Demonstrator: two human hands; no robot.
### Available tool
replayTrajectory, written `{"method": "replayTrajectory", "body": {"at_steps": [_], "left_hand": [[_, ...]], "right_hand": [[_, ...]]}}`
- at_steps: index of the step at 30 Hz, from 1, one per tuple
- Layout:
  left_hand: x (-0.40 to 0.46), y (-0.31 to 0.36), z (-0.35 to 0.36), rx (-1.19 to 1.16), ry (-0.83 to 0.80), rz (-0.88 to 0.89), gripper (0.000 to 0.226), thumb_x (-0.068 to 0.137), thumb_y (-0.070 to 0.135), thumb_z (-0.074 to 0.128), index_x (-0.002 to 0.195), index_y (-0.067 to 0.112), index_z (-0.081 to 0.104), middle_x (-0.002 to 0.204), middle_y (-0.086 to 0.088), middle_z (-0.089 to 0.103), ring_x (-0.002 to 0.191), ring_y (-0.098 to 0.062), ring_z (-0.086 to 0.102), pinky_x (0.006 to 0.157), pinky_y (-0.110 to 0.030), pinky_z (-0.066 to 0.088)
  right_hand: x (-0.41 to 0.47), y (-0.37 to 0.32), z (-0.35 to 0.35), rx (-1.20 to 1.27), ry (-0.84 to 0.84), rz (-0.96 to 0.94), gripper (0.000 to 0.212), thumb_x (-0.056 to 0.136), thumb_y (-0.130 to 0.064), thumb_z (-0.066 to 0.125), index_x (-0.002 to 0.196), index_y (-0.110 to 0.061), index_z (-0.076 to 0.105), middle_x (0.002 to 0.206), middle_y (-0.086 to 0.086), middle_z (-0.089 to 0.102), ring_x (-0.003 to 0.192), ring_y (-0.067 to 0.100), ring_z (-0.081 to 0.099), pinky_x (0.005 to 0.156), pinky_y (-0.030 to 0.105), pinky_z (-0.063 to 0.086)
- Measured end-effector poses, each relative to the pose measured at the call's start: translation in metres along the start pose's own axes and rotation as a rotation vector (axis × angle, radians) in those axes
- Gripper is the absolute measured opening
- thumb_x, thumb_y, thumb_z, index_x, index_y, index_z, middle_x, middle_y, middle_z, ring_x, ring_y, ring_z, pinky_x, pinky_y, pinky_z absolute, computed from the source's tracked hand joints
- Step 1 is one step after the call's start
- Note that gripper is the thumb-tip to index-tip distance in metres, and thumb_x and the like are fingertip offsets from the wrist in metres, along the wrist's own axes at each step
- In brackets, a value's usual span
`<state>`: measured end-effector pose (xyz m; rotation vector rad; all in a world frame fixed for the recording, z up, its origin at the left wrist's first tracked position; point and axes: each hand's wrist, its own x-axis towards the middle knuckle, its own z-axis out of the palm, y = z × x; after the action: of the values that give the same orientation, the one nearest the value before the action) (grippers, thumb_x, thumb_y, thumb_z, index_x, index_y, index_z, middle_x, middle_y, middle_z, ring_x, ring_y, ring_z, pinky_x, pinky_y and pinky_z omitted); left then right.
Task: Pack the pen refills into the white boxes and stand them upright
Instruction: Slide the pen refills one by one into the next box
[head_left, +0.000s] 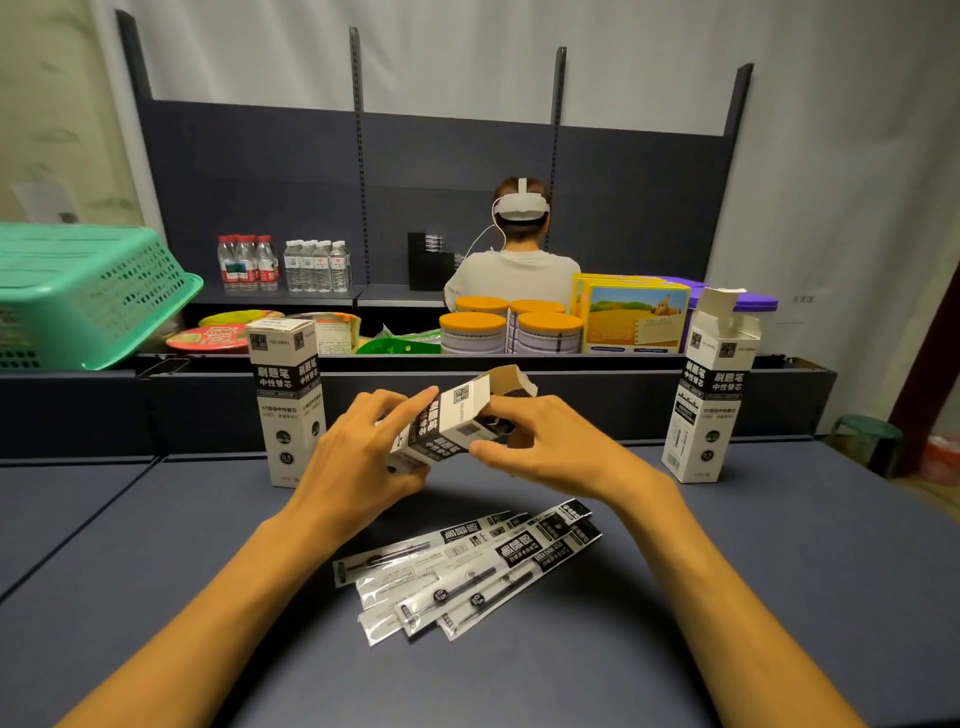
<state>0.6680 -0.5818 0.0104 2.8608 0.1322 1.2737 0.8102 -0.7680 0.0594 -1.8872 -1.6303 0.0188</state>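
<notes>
Here, left hand and right hand both grasping a tilted white box with curled fingers, flap open, above the surface, packaged pen refills lying beneath.

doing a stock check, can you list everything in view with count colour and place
white boxes: three, white and black; one upright left, one upright right with flap open, one tilted in both hands
pen refills: loose pile, clear and black packets; table, near centre
basket: one, green; far left
water bottles: two groups, clear; back shelf
tins: four, orange lids; behind counter
picture box: yellow; beside tins
seated person: one, back turned
left hand: grips box's lower end
right hand: at box's open end
</notes>
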Motion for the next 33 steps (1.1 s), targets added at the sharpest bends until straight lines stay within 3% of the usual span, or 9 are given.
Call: {"method": "replayTrajectory", "body": {"at_steps": [2, 7, 10, 14, 17, 23, 33], "left_hand": [[0.000, -0.001, -0.001, -0.006, 0.002, -0.008, 0.091, 0.063, 0.021, 0.086, 0.143, 0.021, 0.042, 0.113, -0.003, 0.055, 0.097, -0.017, 0.051, 0.062, -0.031, 0.054], [0.000, -0.006, -0.003, 0.010, 0.016, -0.048, 0.088, 0.066, 0.024, 0.085, 0.143, 0.021, 0.043, 0.115, -0.003, 0.055, 0.099, -0.017, 0.051, 0.066, -0.032, 0.053], [0.000, -0.007, -0.005, 0.021, 0.021, -0.067, 0.088, 0.066, 0.024, 0.085, 0.143, 0.021, 0.043, 0.115, -0.004, 0.055, 0.099, -0.019, 0.052, 0.065, -0.035, 0.054], [0.000, -0.008, -0.007, 0.020, 0.022, -0.072, 0.087, 0.066, 0.023, 0.085, 0.143, 0.020, 0.043, 0.115, -0.005, 0.055, 0.100, -0.021, 0.053, 0.066, -0.036, 0.055], [0.000, -0.009, -0.007, 0.023, 0.017, -0.072, 0.087, 0.066, 0.023, 0.085, 0.143, 0.020, 0.043, 0.115, -0.006, 0.055, 0.100, -0.020, 0.053, 0.066, -0.036, 0.055], [0.000, -0.007, -0.009, 0.014, 0.026, -0.063, 0.086, 0.065, 0.021, 0.085, 0.142, 0.019, 0.044, 0.115, -0.007, 0.056, 0.099, -0.021, 0.053, 0.064, -0.035, 0.054], [0.001, -0.008, -0.007, 0.016, 0.020, -0.064, 0.086, 0.067, 0.024, 0.084, 0.143, 0.020, 0.043, 0.116, -0.005, 0.056, 0.100, -0.019, 0.052, 0.067, -0.035, 0.054]], "right_hand": [[-0.001, 0.000, -0.001, 0.006, 0.020, 0.001, 0.043, 0.090, -0.040, 0.060, 0.131, -0.036, 0.053, 0.129, -0.009, 0.061, 0.106, 0.006, 0.061, 0.088, 0.031, 0.055], [-0.008, -0.001, -0.018, 0.008, 0.220, -0.033, 0.030, 0.089, -0.032, 0.063, 0.119, -0.034, 0.057, 0.109, -0.014, 0.065, 0.084, 0.008, 0.065, 0.072, 0.029, 0.058], [-0.013, 0.006, -0.025, -0.161, 0.240, 0.029, 0.020, 0.088, -0.040, 0.063, 0.105, -0.031, 0.061, 0.099, -0.017, 0.064, 0.082, 0.005, 0.063, 0.071, 0.031, 0.058], [-0.015, 0.014, -0.025, -0.348, -0.005, 0.183, 0.031, 0.083, -0.051, 0.065, 0.109, -0.034, 0.063, 0.102, -0.016, 0.064, 0.089, 0.003, 0.060, 0.081, 0.033, 0.055], [-0.014, 0.012, -0.015, -0.303, -0.175, 0.231, 0.040, 0.080, -0.054, 0.068, 0.114, -0.035, 0.062, 0.111, -0.016, 0.062, 0.097, 0.003, 0.058, 0.085, 0.030, 0.053], [-0.012, 0.006, -0.001, -0.255, -0.409, 0.241, 0.039, 0.076, -0.048, 0.075, 0.110, -0.032, 0.064, 0.108, -0.017, 0.061, 0.100, 0.005, 0.058, 0.087, 0.029, 0.052], [-0.020, 0.014, 0.006, -0.196, -0.496, 0.275, 0.030, 0.076, -0.039, 0.078, 0.104, -0.029, 0.070, 0.105, -0.011, 0.066, 0.095, 0.007, 0.060, 0.087, 0.029, 0.053]]}}
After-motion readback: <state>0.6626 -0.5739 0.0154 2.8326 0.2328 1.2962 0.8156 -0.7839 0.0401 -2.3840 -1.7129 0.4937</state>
